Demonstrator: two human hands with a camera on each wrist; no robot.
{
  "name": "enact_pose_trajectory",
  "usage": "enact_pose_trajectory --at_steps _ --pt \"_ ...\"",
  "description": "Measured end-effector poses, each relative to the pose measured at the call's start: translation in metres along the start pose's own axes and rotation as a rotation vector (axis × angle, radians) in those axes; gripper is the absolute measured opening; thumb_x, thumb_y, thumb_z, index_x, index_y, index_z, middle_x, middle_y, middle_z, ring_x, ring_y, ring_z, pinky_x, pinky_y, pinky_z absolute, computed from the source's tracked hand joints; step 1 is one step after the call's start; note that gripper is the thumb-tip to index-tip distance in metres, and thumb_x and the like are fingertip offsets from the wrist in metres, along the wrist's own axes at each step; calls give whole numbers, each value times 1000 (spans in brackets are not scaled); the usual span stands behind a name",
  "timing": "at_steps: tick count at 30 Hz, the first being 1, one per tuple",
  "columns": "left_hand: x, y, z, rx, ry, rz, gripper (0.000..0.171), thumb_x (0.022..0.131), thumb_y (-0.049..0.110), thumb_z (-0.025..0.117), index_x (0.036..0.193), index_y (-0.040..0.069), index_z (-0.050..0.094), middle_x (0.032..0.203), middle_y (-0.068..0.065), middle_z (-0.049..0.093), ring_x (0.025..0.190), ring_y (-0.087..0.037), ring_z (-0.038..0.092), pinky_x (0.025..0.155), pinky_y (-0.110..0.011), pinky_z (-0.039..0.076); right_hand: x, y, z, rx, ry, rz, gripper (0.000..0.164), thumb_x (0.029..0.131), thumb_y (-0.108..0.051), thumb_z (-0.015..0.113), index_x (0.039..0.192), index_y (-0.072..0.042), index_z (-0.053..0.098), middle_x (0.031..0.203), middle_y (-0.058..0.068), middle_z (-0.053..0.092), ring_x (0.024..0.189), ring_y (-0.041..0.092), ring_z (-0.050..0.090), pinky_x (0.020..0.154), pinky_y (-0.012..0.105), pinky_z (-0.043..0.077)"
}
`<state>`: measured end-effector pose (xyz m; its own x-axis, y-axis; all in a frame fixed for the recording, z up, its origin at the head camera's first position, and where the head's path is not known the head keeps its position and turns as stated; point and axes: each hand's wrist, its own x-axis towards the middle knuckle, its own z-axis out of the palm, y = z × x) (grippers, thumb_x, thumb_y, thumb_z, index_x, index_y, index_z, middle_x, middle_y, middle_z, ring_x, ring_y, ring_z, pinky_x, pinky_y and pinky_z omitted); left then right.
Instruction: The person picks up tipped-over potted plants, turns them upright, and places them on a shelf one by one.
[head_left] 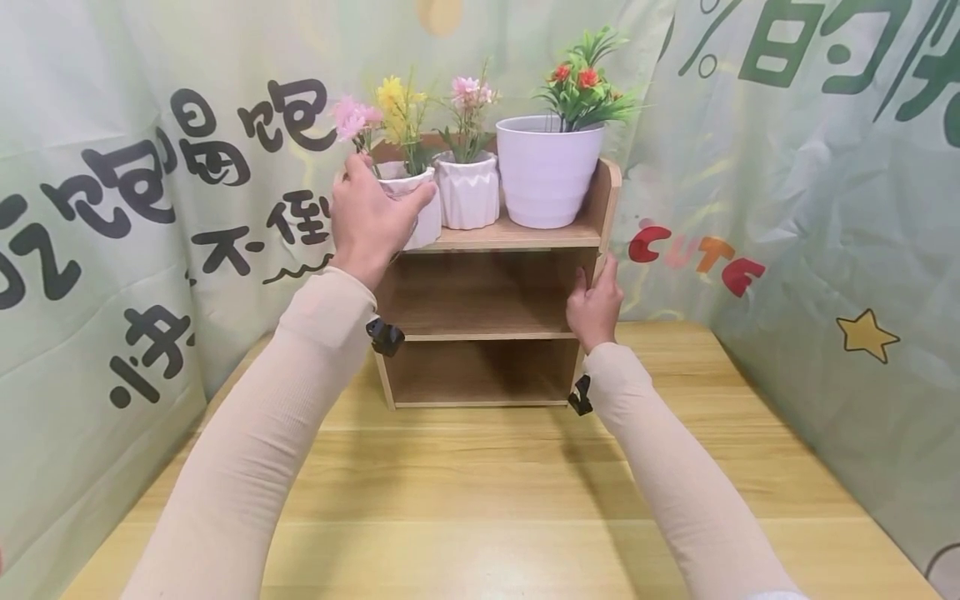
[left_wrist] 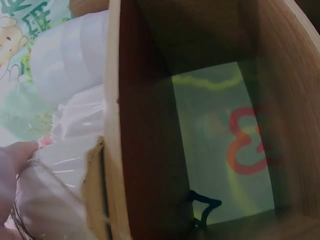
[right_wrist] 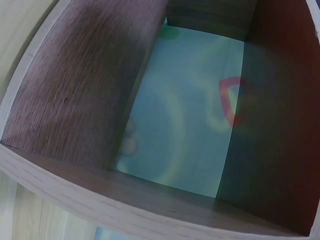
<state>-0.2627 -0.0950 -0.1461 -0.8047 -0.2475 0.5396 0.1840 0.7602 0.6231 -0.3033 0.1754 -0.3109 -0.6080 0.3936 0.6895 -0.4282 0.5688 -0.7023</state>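
On the left end of the top board of a small wooden shelf (head_left: 483, 302), my left hand (head_left: 373, 215) grips a white flowerpot (head_left: 426, 218) with yellow and pink artificial flowers. The thumb lies across the pot's front; the other fingers go round its far left side. The left wrist view has this pot (left_wrist: 55, 187) at lower left, a few fingers against it. My right hand (head_left: 597, 302) holds the shelf's right side panel, thumb on the front edge. Its fingers are out of sight in the right wrist view, which looks into the shelf compartment (right_wrist: 75, 85).
Beside the held pot stands a white fluted pot (head_left: 468, 193) with pink flowers, then a larger white pot (head_left: 546, 175) with red flowers and green leaves. The shelf stands on a wooden table (head_left: 465, 500). Printed curtains (head_left: 795, 208) hang behind and at both sides.
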Motion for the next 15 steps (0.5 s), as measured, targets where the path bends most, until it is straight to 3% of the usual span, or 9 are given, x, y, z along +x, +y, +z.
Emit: enact_pose_trajectory --at_steps 6,15 --pt "-1 -4 6 -25 17 68 83 80 56 71 132 1 38 123 -23 53 119 -35 50 101 -39 41 0 0 1 4 9 -11 37 97 -11 54 131 -2 43 115 26 63 108 39 61 94 50 47" --pt "-6 -4 13 70 10 133 78 87 54 61 133 -1 29 122 -25 44 111 -46 54 99 -49 41 0 2 1 7 11 -14 38 96 -11 54 131 -2 43 116 26 63 107 39 61 94 50 48"
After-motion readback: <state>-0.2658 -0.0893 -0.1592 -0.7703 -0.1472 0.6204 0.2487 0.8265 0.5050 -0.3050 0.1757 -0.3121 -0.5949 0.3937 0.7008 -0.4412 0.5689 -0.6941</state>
